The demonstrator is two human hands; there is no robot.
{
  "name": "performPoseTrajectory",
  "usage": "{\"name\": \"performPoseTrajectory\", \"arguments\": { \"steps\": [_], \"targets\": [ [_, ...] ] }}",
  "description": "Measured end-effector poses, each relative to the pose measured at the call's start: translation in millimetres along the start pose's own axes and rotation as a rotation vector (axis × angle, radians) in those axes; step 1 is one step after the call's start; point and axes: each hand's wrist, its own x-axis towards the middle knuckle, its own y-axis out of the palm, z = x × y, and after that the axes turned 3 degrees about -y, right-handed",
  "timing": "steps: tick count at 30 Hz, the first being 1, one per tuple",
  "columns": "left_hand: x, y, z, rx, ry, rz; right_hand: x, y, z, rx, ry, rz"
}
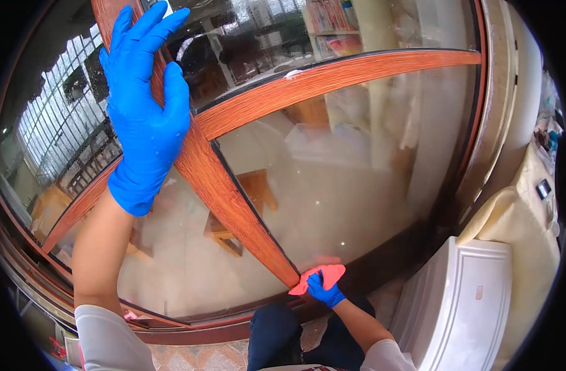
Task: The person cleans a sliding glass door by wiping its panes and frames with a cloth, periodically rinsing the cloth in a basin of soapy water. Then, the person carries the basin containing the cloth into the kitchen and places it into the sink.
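My left hand (145, 114), in a blue glove, rests with its fingers spread on the upright brown wood-grain bar (218, 185) of a glass door. It holds nothing. My right hand (323, 288), also gloved in blue, is closed on a pink cloth (332, 273). The cloth lies against the lower corner of the right glass pane (338, 179), beside the bottom end of the upright bar. A crossbar (345, 75) of the same brown runs above this pane, with a small white smear on it.
A white cabinet (475, 303) stands at the lower right, with cream fabric (512, 229) beside and behind it. Through the glass a wooden stool (224, 232) and a bookshelf (334, 28) show. My knees are near the door's bottom, above a patterned tile floor (199, 357).
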Motion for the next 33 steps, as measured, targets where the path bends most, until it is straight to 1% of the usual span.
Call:
{"name": "performPoseTrajectory", "arguments": {
  "steps": [1,2,4,6,7,8,9,11,13,15,17,18,19,21,22,24,25,26,27,28,30,32,33],
  "targets": [
    [-1.6,0.7,4.8,-0.013,-0.021,-0.010,13.7,-11.7,7.9,0.470,0.215,0.039],
    [-2.8,0.7,7.9,-0.025,-0.048,-0.017,25.1,-24.7,16.4,0.466,0.221,0.026],
    [-1.2,-0.6,7.2,-0.019,-0.058,-0.004,82.7,-71.7,59.4,-0.021,0.022,0.079],
    [-1.5,-0.3,4.9,-0.034,-0.070,-0.006,146.8,-90.0,83.4,0.366,-0.037,-0.078],
    [-1.3,0.4,5.4,-0.033,-0.071,-0.002,180.0,-114.1,106.8,-0.004,-0.217,-0.259],
    [-1.4,0.9,6.6,-0.029,-0.051,-0.011,213.3,-138.3,130.3,-0.403,-0.313,-0.507],
    [-1.7,2.5,7.1,-0.024,-0.030,-0.017,249.2,-160.9,143.6,-0.285,-0.251,-0.619],
    [-2.9,4.7,6.7,-0.032,-0.024,-0.008,267.8,-173.9,155.8,-0.148,-0.172,-0.728],
    [-1.2,3.1,5.2,-0.019,-0.026,-0.018,257.6,-175.8,158.6,-0.510,-0.123,-0.587],
    [-0.4,1.8,3.8,-0.016,-0.036,-0.012,192.5,-118.6,120.0,-0.504,-0.304,-0.374],
    [-0.4,0.5,0.8,-0.018,-0.044,-0.008,122.9,-71.4,82.1,-0.425,-0.308,-0.213],
    [-0.1,0.3,0.0,-0.007,-0.057,-0.004,125.4,-78.8,84.4,-0.433,-0.317,-0.220],
    [0.2,-0.4,-0.7,0.003,-0.068,0.005,131.1,-92.7,96.0,-0.048,-0.123,-0.137],
    [0.4,-0.5,-3.8,0.009,-0.085,0.003,157.0,-122.3,121.6,0.094,0.045,-0.230],
    [1.5,0.5,-5.4,0.009,-0.106,0.006,185.6,-133.0,130.0,-0.032,-0.136,-0.359],
    [1.7,-0.8,-6.9,-0.005,-0.101,0.017,231.5,-143.1,149.2,-0.174,-0.304,-0.549],
    [2.7,-0.5,-6.5,-0.010,-0.091,0.007,251.8,-148.1,163.7,-0.214,-0.271,-0.526],
    [2.9,1.8,-6.2,-0.022,-0.083,-0.001,264.9,-158.0,178.2,-0.299,-0.257,-0.448],
    [1.4,2.9,-4.5,-0.024,-0.067,-0.001,267.9,-155.7,185.4,-0.363,-0.236,-0.505],
    [0.5,3.5,-4.4,-0.017,-0.058,0.006,259.9,-147.8,178.2,-0.375,-0.214,-0.511],
    [-0.4,4.8,-5.2,-0.004,-0.051,0.015,226.8,-111.4,156.2,-0.444,-0.287,-0.475],
    [-1.5,6.8,-4.7,-0.005,-0.031,0.024,171.1,-97.4,106.9,-0.356,-0.219,-0.491],
    [-2.3,7.3,-2.9,-0.005,-0.022,0.022,136.3,-84.9,67.3,-0.368,-0.119,-0.515]
  ]
}}
